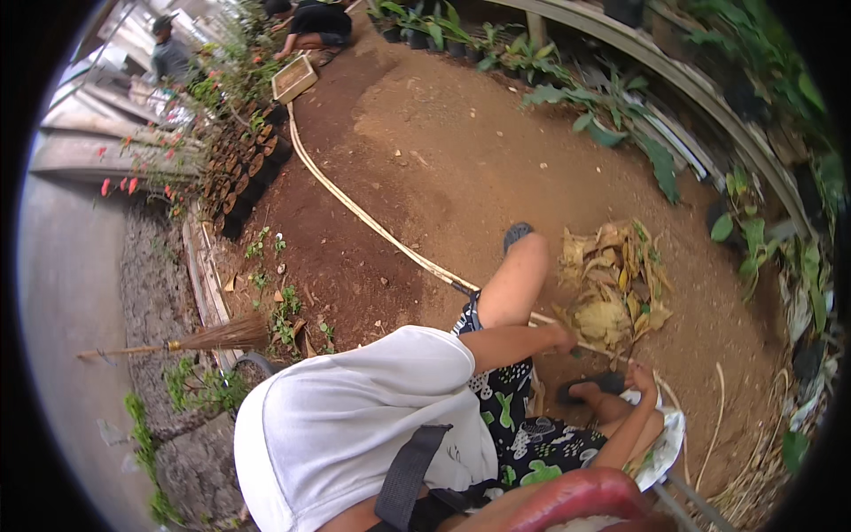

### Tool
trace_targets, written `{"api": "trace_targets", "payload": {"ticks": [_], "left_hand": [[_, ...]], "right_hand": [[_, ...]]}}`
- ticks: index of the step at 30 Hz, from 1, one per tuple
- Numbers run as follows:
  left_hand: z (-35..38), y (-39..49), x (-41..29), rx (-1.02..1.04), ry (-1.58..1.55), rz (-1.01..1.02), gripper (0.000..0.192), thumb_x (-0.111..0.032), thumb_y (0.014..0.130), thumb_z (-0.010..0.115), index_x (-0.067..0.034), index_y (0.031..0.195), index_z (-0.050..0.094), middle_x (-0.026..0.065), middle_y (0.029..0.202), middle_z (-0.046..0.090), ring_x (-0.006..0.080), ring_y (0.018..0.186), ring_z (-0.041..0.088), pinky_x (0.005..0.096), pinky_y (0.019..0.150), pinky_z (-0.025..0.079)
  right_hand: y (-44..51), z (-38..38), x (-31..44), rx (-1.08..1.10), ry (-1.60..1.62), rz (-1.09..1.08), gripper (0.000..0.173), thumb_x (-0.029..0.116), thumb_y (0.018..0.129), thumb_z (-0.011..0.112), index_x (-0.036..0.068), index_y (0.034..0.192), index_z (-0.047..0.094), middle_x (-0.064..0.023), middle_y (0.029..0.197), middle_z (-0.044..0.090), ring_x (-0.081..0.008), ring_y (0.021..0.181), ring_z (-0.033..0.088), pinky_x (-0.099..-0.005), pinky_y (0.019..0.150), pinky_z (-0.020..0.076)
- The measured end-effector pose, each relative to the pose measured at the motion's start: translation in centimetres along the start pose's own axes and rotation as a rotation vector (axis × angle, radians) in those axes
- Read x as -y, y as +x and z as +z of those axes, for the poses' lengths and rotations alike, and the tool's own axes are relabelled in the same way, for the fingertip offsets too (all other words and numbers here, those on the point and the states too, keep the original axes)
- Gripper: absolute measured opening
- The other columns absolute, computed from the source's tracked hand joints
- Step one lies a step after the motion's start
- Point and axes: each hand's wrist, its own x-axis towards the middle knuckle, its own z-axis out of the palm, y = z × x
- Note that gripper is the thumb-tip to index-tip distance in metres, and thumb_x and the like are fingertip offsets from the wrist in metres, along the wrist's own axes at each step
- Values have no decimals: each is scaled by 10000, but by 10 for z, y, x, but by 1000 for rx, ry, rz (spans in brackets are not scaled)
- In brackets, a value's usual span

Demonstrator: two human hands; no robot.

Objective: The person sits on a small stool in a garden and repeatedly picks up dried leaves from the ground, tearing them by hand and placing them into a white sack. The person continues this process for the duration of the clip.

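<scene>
My left hand (565, 338) is closed on a long pale strip (392, 241), perhaps rattan or cane, just past my bent left knee. The fingers of my right hand (640, 376) are pinched on the same strip a little farther along, low over the ground. Its finer grip is blurred. Dry yellow-brown leaves (615, 286) lie heaped on the soil right beside both hands. A whitish plastic sack (661, 449) is under my right forearm. Dark sandals (517, 234) are on my feet, and a dark tie (462, 288) crosses the strip.
The strips run back to a pale rectangular box (294, 80), where another person (319, 26) crouches. Farther left is a second person (169, 56). Potted plants (592, 106) line the wooden rail. A broom (219, 334) lies by the left edging. Loose strips (758, 459) lie at lower right.
</scene>
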Motion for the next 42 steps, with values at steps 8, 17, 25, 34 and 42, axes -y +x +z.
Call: {"api": "trace_targets", "payload": {"ticks": [8,17,25,34,42], "left_hand": [[-58,26,7,246,18,-49,397,-215,826,538,4,1157,560,191,1130,587,310,1031,571,424,819,461],[-20,127,140,154,71,-192,416,-256,819,543,-8,1152,555,203,1164,571,332,1076,552,434,877,454],[-83,204,151,215,15,-268,644,-197,799,539,-107,1391,302,159,1434,271,335,1321,256,450,1017,348],[-123,269,94,118,208,-356,559,-242,862,481,-250,1398,323,42,1518,31,349,1383,27,540,1084,200],[-129,233,79,-15,220,-252,577,-326,856,529,-124,1371,364,62,1504,113,349,1356,171,463,1088,247]], "right_hand": [[-64,-19,47,-50,11,43,476,471,872,525,38,1063,576,-40,724,562,-116,571,543,-265,454,405],[-101,-18,35,-78,195,-5,451,416,885,533,25,1107,567,-110,840,592,-174,694,550,-305,658,454],[-142,-24,43,-151,299,-43,369,335,924,512,30,1127,558,-56,864,569,-132,769,516,-257,744,425],[-160,-41,57,-182,370,22,282,233,934,501,44,1132,566,-16,812,535,-93,757,475,-231,738,398],[-153,-47,51,-192,358,32,280,250,934,504,45,1111,575,-19,819,554,-95,743,487,-234,726,412]]}}
